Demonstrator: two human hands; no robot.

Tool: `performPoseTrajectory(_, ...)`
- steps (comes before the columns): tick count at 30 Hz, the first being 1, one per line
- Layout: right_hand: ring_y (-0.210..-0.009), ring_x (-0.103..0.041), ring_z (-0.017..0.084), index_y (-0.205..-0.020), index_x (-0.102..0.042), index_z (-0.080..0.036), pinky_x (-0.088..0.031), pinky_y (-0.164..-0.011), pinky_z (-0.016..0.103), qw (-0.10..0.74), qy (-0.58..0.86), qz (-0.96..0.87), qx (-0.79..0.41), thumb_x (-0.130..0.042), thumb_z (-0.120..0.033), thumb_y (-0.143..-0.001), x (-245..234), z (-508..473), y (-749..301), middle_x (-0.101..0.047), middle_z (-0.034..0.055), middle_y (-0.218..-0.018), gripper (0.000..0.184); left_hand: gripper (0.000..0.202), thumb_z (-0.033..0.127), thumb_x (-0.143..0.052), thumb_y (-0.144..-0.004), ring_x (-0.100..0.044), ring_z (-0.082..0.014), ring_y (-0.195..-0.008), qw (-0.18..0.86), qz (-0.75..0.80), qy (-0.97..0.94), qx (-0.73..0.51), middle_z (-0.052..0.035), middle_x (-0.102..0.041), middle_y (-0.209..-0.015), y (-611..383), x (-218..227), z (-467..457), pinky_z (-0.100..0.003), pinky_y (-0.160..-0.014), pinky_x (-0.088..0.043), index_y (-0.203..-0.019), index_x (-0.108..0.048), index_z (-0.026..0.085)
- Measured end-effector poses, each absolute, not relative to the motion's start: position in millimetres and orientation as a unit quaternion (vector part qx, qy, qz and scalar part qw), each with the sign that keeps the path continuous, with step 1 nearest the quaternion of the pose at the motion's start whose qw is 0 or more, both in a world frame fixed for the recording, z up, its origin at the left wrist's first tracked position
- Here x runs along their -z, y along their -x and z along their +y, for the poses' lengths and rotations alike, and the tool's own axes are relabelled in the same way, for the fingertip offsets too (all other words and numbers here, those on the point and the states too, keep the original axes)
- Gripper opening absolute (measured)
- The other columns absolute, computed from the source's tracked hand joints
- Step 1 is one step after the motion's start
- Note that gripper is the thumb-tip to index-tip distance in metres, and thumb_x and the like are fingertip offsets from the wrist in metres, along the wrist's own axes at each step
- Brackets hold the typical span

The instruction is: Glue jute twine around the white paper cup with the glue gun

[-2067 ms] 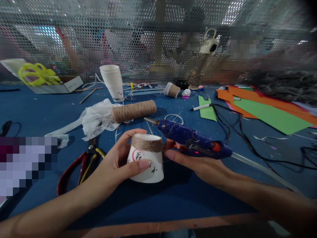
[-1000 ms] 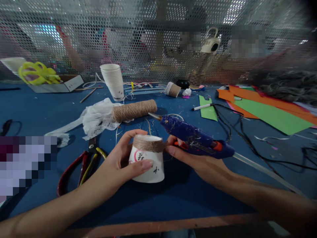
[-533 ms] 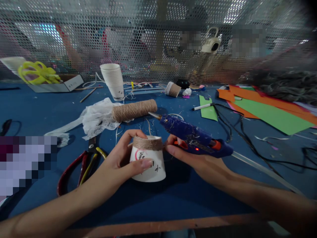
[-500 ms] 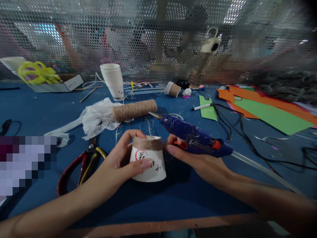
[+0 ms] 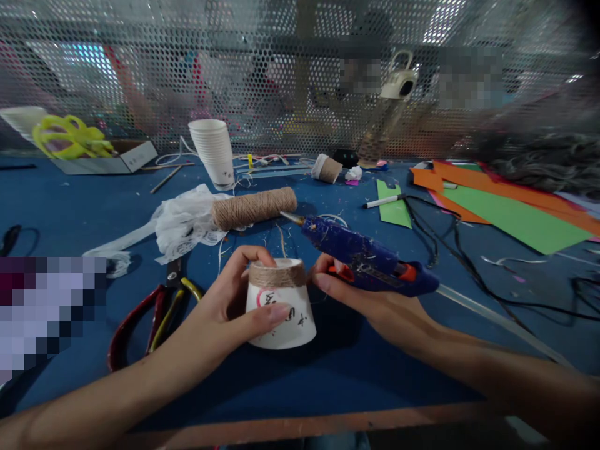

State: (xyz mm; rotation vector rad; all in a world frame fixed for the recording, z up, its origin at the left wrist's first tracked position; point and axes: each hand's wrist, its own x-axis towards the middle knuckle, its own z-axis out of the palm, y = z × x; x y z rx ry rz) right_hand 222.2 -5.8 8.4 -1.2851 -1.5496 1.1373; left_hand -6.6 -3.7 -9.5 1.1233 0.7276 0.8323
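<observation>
My left hand (image 5: 234, 306) wraps round an upside-down white paper cup (image 5: 281, 312) that has a band of brown twine wound about its top; the thumb presses on the cup's front. My right hand (image 5: 360, 300) grips a blue hot glue gun (image 5: 365, 256) by its body, nozzle pointing up and left past the cup, with a fingertip touching the twine band on the cup's right side. A clear glue stick (image 5: 497, 315) trails out of the gun's back.
A spool of jute twine (image 5: 255, 207) lies behind the cup beside crumpled white lace (image 5: 182, 225). Red-handled pliers (image 5: 145, 319) lie to the left. A stack of paper cups (image 5: 213, 153), a marker (image 5: 382, 202), coloured paper sheets (image 5: 506, 212) and black cables (image 5: 450, 250) lie on the blue table (image 5: 328, 369). A perforated metal screen (image 5: 281, 75) stands behind.
The cup has been turned a little in my left hand, so its red mark has shifted. The glue gun has stayed almost where it was, its nozzle slightly raised.
</observation>
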Motion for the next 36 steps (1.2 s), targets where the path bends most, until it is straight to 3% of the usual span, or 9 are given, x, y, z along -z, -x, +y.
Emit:
performPoseTrajectory(24,-0.069,-0.056,0.011,-0.083,-0.066,-0.022,-0.055,-0.080,0.023,0.414,0.503,-0.611,-0.449,-0.073,-0.037,-0.084,-8.2,-6.2,-222.4,-0.059,-0.0047,-0.077,0.017,0.028,0.028,-0.079,-0.091,-0.061,-0.0082,-0.079,0.697,0.312,-0.529,-0.371,0.0095,-0.070,-0.094,9.5,11.2,-2.8,-0.012,-0.067,-0.050,-0.109,-0.060,0.039)
performPoseTrajectory(36,-0.080,-0.066,0.013,-0.086,-0.066,-0.022,-0.058,-0.081,0.026,0.421,0.491,-0.606,-0.462,-0.073,-0.032,-0.085,-9.0,-7.1,-222.1,-0.065,-0.0031,-0.083,0.012,0.029,0.026,-0.078,-0.091,-0.064,-0.0094,-0.083,0.701,0.309,-0.515,-0.385,0.0084,-0.070,-0.101,7.9,8.8,-3.3,-0.014,-0.069,-0.050,-0.111,-0.061,0.038)
